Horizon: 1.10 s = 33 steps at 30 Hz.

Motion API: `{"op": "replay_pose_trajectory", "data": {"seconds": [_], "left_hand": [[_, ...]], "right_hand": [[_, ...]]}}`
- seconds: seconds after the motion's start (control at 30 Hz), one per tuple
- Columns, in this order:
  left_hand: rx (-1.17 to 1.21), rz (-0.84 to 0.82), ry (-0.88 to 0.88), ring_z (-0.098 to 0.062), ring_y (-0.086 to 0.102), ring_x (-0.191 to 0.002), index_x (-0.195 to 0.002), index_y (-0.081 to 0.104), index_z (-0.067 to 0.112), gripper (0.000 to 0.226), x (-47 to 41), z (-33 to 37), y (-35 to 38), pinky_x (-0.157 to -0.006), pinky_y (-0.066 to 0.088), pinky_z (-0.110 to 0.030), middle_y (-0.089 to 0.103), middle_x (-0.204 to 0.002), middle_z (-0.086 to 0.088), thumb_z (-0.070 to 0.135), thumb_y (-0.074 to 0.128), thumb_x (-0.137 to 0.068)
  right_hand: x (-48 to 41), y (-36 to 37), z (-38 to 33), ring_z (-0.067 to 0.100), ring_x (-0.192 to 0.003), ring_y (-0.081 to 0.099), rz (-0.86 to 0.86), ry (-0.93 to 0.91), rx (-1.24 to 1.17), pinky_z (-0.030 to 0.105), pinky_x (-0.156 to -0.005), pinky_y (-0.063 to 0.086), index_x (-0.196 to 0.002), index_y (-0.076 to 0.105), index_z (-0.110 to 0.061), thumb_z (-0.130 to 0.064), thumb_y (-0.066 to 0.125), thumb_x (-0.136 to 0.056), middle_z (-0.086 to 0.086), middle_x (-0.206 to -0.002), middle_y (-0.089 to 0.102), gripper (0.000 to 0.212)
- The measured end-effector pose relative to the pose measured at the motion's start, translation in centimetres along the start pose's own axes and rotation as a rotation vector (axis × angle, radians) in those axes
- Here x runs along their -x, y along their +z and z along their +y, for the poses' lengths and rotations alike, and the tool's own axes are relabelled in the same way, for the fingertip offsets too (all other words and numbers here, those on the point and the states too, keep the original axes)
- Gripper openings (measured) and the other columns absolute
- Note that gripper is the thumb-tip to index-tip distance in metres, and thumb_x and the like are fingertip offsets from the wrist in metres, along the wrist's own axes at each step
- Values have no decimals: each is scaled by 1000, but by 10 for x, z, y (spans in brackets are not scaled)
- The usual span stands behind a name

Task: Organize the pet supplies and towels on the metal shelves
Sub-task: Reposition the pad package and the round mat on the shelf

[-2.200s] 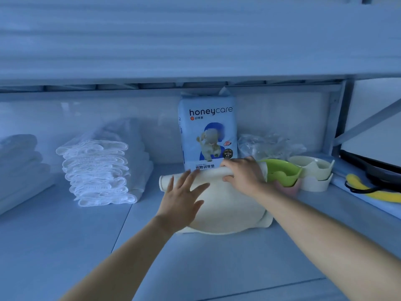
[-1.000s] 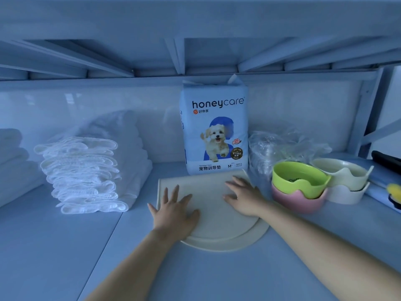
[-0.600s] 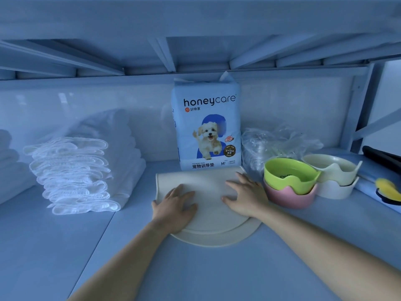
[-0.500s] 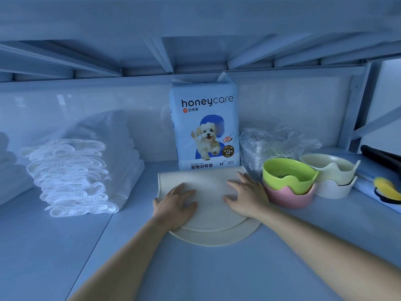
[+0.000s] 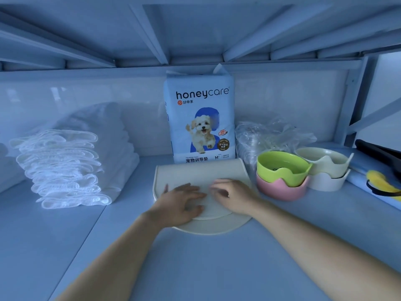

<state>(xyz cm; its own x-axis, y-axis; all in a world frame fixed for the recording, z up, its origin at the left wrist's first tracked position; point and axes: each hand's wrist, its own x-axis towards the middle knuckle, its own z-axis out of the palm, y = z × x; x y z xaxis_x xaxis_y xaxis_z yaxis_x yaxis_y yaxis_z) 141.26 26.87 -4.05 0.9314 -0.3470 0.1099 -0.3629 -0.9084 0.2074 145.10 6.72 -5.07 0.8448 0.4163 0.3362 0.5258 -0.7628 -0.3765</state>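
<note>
A cream mat (image 5: 199, 172), folded in half, lies flat on the metal shelf (image 5: 195, 257) in front of an upright pack of honeycare training pads (image 5: 200, 118). My left hand (image 5: 182, 200) and my right hand (image 5: 233, 195) both rest flat on top of the mat, close together near its middle, fingers spread and slightly blurred. A stack of folded white towels (image 5: 69, 166) sits to the left. To the right, a green bowl (image 5: 282, 168) is nested in a pink bowl (image 5: 280, 190), beside two stacked cream bowls (image 5: 325, 170).
A crumpled clear plastic bag (image 5: 269, 135) lies behind the bowls. A black and yellow item (image 5: 382, 183) is at the right edge by the shelf post (image 5: 351, 105). More white towels (image 5: 6, 170) are at the far left. The upper shelf (image 5: 195, 29) hangs low overhead.
The mat went from partly rolled to lying folded flat. Since half a second ago both hands have slid inward toward the mat's middle and now lie close together.
</note>
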Motion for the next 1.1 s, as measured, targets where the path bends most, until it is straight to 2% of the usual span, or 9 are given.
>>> {"op": "replay_pose_trajectory", "data": {"seconds": [0.1,0.17,0.27,0.5,0.73,0.87,0.93,1.03,1.1], "left_hand": [[184,-61,8,-8,25,-139,-135,38,48,62,0,7,2,-114,14,-25,30,-148,19,64,53,-78],[217,-163,-47,-7,13,-141,-136,31,54,77,4,6,0,-115,7,-28,20,-149,27,73,59,-67],[193,-225,-52,-9,4,-141,-138,25,53,91,7,3,-2,-116,5,-32,12,-149,30,74,65,-59],[187,-204,-36,-12,5,-143,-136,27,55,110,3,1,4,-117,3,-35,12,-151,27,98,40,-36],[151,-187,3,1,0,-142,-143,19,47,103,2,13,4,-113,-9,-32,6,-156,16,92,36,-52],[93,-61,5,-2,12,-142,-144,25,41,69,2,22,8,-115,1,-29,18,-155,11,67,43,-82],[46,25,17,-7,26,-138,-141,35,39,59,5,24,9,-114,17,-25,30,-151,12,63,43,-87],[-45,110,76,-12,52,-117,-123,57,33,69,13,26,7,-93,43,-26,58,-127,12,75,21,-82],[-83,129,110,-15,59,-102,-110,62,31,79,17,26,7,-77,45,-28,66,-109,10,76,7,-75]], "right_hand": [[13,-4,-1,7,-138,29,-208,-98,-6,19,-112,21,-137,47,-21,-46,54,-90,-7,-150,34,53],[20,-11,5,0,-140,19,-291,-92,-4,17,-114,13,-143,36,-22,-54,56,-85,-12,-154,23,69],[28,-19,12,-6,-138,19,-295,-70,-76,13,-112,13,-142,38,-25,-52,64,-80,-18,-152,23,73],[34,-14,13,-5,-135,27,-196,-55,-129,12,-110,16,-136,48,-20,-46,70,-78,-13,-150,32,67],[20,-14,20,-4,-138,20,-272,-50,-101,20,-116,13,-140,41,-25,-50,63,-82,-16,-152,25,67],[14,-15,22,-4,-138,21,-275,-44,-76,23,-117,14,-140,41,-25,-54,62,-81,-15,-152,26,69],[18,-15,20,-4,-137,24,-252,-44,-76,23,-117,17,-139,44,-24,-56,61,-80,-14,-151,29,70],[24,-17,15,-5,-132,34,-186,-53,-65,22,-113,25,-130,55,-26,-61,59,-79,-15,-144,42,62],[27,-21,11,-6,-125,43,-150,-60,-56,20,-109,32,-118,64,-30,-62,56,-80,-15,-136,52,51]]}}
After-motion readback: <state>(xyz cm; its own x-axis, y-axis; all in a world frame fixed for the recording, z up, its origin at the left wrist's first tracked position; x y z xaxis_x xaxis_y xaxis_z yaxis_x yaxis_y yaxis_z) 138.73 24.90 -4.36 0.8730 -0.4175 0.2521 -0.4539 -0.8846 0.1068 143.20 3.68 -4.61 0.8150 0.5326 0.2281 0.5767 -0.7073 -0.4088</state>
